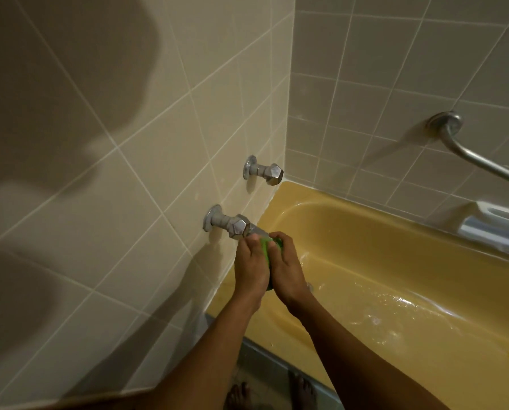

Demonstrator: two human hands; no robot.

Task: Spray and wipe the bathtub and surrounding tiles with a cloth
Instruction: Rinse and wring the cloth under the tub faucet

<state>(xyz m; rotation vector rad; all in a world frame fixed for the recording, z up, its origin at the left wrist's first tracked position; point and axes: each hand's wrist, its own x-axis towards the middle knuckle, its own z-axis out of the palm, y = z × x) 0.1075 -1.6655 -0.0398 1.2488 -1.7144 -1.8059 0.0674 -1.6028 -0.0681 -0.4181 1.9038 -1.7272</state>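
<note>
both hands meet over the near end of the glossy yellow enamel bathtub (351, 232). the left hand (251, 269) and the right hand (288, 272) press the small green cloth (265, 244) between them, fingers curled round it, so only a strip of green shows at the fingertips and a bit under the palms. it looks like wringing or rinsing the cloth, but i cannot tell if water runs now.

just above the grip is the short chrome spout (257, 229), and next to it the lower faceted chrome tap handle (232, 226). under the grip and to its right, shallow water (380, 303) shines on the tub floor. left of the grip are the beige glazed wall tiles (146, 173).

risks, as i judge them: the knuckles are very close to the spout, so a strong twist can hit the metal. a cloth left too wet will drip and leave streaks on the tiles. it can also slip from wet fingers down into the water.
</note>
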